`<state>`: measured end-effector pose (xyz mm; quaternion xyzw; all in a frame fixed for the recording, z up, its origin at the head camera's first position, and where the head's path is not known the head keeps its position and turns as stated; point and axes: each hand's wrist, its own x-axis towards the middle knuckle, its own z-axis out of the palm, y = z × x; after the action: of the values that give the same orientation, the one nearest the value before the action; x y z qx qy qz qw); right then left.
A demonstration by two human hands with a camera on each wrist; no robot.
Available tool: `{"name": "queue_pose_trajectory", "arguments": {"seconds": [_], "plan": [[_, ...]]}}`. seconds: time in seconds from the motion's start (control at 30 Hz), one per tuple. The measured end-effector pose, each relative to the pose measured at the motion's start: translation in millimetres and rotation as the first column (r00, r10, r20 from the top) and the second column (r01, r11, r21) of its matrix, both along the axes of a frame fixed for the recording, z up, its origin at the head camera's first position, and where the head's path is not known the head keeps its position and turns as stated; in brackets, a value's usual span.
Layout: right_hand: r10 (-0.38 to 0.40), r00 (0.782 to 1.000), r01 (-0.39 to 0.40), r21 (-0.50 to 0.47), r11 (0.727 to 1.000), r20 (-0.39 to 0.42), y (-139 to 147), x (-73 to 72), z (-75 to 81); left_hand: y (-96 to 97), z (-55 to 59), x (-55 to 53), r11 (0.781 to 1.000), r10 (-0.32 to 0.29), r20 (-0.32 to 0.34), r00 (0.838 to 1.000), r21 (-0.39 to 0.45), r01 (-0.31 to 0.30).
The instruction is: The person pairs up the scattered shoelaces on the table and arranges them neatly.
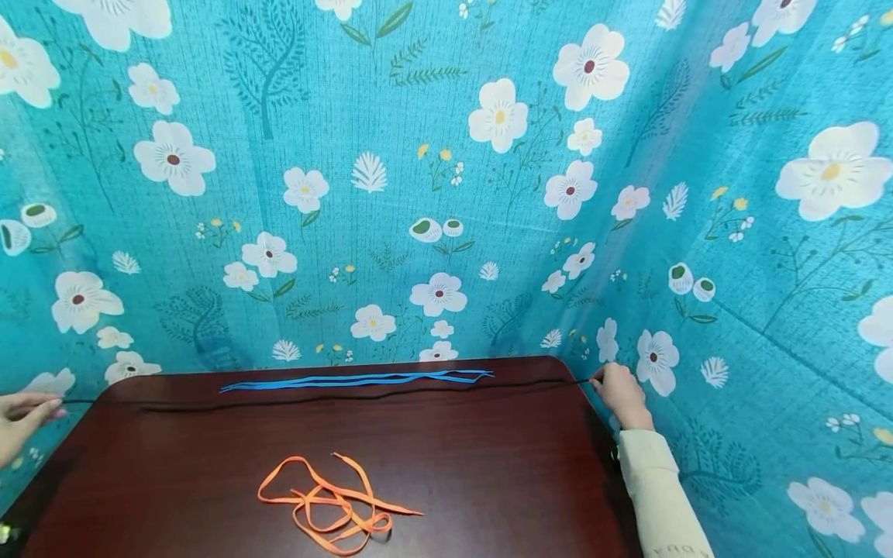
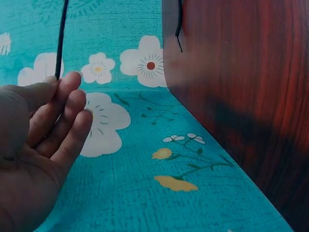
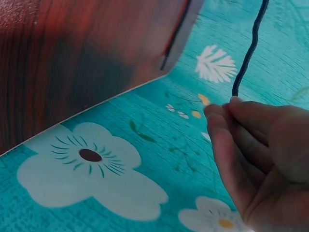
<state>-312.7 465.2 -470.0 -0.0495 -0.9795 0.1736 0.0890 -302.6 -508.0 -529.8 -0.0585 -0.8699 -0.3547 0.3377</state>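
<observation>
A thin black shoelace (image 1: 78, 401) stretches across the far part of the table between both hands. My left hand (image 1: 24, 422) pinches one end between thumb and index finger beyond the table's left edge, the other fingers loosely bent. Past the right edge, my right hand (image 1: 623, 395) pinches the opposite end with thumb and fingertips. In the left wrist view, another black lace end (image 2: 179, 29) with a thin tip lies on the tabletop. Flat behind the black lace are blue shoelaces (image 1: 356, 380), laid lengthwise. Nearer the front, an orange shoelace (image 1: 342, 496) sits in a loose tangle.
The dark reddish-brown table (image 1: 174, 480) has rounded far corners. Teal floral cloth (image 1: 391, 178) hangs behind it and along the right side, close to my right hand. Below the table edge, cloth (image 2: 130, 203) also shows in the left wrist view.
</observation>
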Motion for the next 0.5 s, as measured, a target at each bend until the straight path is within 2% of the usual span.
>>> {"name": "queue_pose_trajectory", "arguments": {"seconds": [0.03, 0.13, 0.27, 0.3, 0.37, 0.5], "plan": [[-0.014, 1.0, 0.014, 0.003, 1.0, -0.004, -1, -1.9, -1.4, 4.1, 6.3, 0.8, 1.0, 0.007, 0.042, 0.999, 0.012, -0.008], [-0.045, 0.999, 0.045, 0.002, 0.999, -0.017, -3, -7.5, -4.9, 6.1, 9.1, -1.9, 0.998, 0.067, 0.14, 0.988, 0.01, -0.069], [-0.063, 0.998, 0.062, -0.017, 0.998, -0.021, -5, -14.3, -10.2, -4.7, -8.8, -12.3, 0.989, 0.146, 0.175, 0.974, -0.055, -0.139], [-0.067, 0.998, 0.066, -0.019, 0.998, -0.02, -5, -15.9, -11.9, -4.6, -8.6, -13.2, 0.986, 0.161, 0.198, 0.967, -0.071, -0.149], [-0.061, 0.998, 0.061, -0.02, 0.998, -0.013, -4, -18.6, -15.1, -1.1, -7.3, -13.5, 0.981, 0.174, 0.218, 0.96, -0.118, -0.151], [-0.058, 0.998, 0.059, -0.021, 0.998, 0.007, -1, -23.3, -22.1, 19.5, 10.9, -5.8, 0.985, 0.144, 0.292, 0.945, -0.135, -0.109]]}}
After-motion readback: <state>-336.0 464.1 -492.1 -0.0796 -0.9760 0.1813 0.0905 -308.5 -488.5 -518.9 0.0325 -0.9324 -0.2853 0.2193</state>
